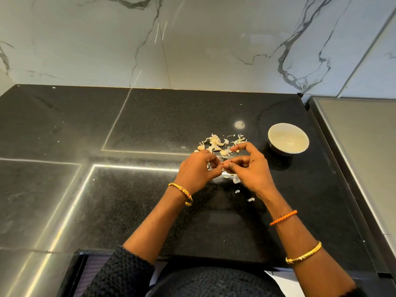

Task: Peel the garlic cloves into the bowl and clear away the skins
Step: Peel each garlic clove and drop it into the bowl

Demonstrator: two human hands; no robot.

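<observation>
My left hand [198, 168] and my right hand [248, 168] meet fingertip to fingertip above the black counter, pinching a small garlic clove [222, 166] that is mostly hidden between them. Just beyond the hands lies a pile of garlic cloves and papery skins [218, 143]. A few loose skin flakes [236, 180] lie under and beside my right wrist. A white bowl [288, 138] stands to the right of the pile; its inside looks empty.
The black granite counter [150, 125] runs back to a marble wall [192, 39]. On the right a grey raised surface [360, 146] borders the counter. The near counter edge sits just in front of my body.
</observation>
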